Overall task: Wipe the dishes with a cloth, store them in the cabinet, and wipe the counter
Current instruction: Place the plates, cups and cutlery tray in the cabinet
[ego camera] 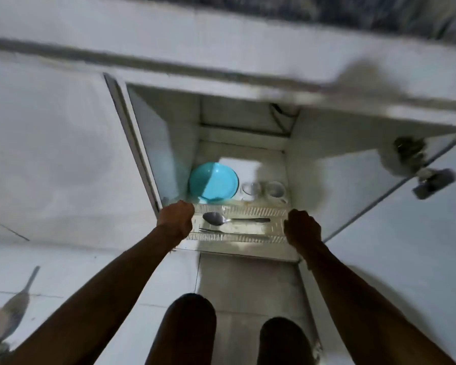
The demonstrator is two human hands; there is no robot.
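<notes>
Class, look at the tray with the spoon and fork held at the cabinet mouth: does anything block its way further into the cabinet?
Yes. The blue plate and two cups stand just behind the tray.

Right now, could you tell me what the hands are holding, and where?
Both hands, left and right, grip the tray by its two ends.

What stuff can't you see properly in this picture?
Head view:
- Left hand and right hand: fingers curl away, so the grip on the tray is hidden.
- Counter top: motion-blurred.
- Object on the cabinet door: blurred, unidentifiable.
</notes>
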